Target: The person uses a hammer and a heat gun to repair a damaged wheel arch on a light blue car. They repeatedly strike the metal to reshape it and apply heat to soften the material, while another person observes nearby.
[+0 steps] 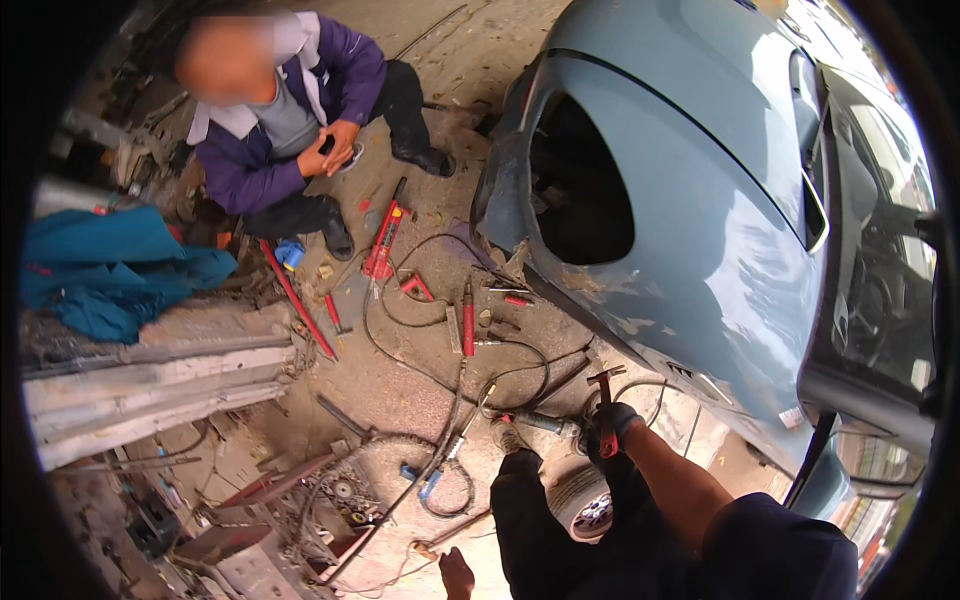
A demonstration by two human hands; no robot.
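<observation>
One red-handled hammer, near right by the blue car | your gloved right hand grips it; left hand low, can't tell if open or closed | step's probably tool-at-the-ready imo | next move calls for minding that hose

No word, number or sign is legible in the head view. A small white label stands on the blue-grey car, at the lower corner of its side panel, close to the dark window edge; its print is too small to tell. Pale patches on the red hydraulic pump, on the ground, may be lettering but remain unresolved. Sidewall markings on the tyre are likewise indistinct.
</observation>
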